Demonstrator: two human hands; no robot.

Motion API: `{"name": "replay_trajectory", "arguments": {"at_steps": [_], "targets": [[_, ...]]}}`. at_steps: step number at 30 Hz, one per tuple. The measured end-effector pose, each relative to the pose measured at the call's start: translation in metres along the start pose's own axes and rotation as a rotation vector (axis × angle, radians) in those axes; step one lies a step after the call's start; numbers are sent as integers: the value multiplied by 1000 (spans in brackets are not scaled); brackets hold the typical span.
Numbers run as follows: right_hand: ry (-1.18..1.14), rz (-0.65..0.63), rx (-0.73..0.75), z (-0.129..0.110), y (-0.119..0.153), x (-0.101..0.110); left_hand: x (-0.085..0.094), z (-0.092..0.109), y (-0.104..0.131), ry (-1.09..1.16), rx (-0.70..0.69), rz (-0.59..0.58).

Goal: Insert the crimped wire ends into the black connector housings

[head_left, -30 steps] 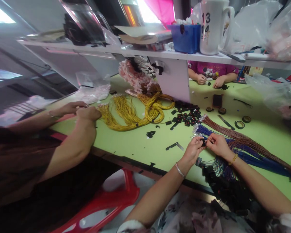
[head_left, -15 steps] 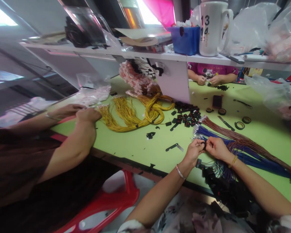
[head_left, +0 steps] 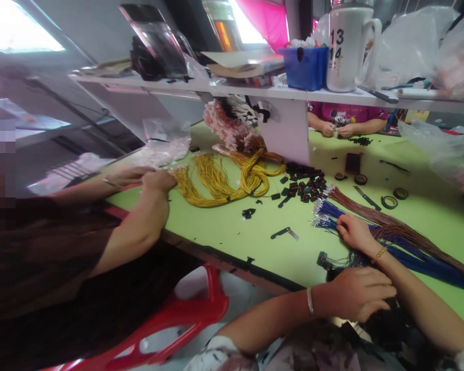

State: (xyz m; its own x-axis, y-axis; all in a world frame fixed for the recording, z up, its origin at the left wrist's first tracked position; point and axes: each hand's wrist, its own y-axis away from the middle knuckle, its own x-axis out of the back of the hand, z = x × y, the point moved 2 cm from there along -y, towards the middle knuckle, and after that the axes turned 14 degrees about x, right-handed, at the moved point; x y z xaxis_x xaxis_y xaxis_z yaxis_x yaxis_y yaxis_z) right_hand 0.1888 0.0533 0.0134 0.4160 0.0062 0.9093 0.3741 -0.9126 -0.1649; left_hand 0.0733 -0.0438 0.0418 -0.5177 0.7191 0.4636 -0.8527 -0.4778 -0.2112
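Observation:
My left hand is over my lap, fingers stretched and a little apart, above a heap of black connectors. Nothing shows in its grasp. My right hand rests on the bundle of blue wires, its fingers curled closed around wires near their silvery terminal ends; the fingertips are partly hidden. Brown wires lie just beyond. One black connector with wires attached hangs at the table edge, between my hands. Loose black connector housings are piled farther back on the green table.
A person's arm reaches in on the left beside yellow wire bundles. A small blade tool, a knife and tape rolls lie on the table. Overhead, a shelf holds a mug and a blue bin.
My left hand has left the connector it held together with my right hand and moved down over the heap on my lap. My right hand stays at the blue wires. The view has shifted slightly.

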Motion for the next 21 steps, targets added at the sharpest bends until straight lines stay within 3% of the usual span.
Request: {"name": "replay_trajectory", "arguments": {"at_steps": [3,6,8,10,13,18,21], "targets": [[75,-40,5,-2,1,-3,50,-30,-6,77,173,303],[170,-35,37,-4,1,-4,118,-81,-9,124,418,748],[216,-30,59,-6,1,-4,154,-115,-10,65,566,903],[240,-40,66,-7,1,-5,175,-141,-12,-37,648,872],[241,-43,79,-8,3,-5,185,-160,-9,-181,687,763],[265,3,101,-10,6,2,188,-157,8,-337,786,767],[132,52,79,-9,6,4,192,-144,17,-396,772,843]]}}
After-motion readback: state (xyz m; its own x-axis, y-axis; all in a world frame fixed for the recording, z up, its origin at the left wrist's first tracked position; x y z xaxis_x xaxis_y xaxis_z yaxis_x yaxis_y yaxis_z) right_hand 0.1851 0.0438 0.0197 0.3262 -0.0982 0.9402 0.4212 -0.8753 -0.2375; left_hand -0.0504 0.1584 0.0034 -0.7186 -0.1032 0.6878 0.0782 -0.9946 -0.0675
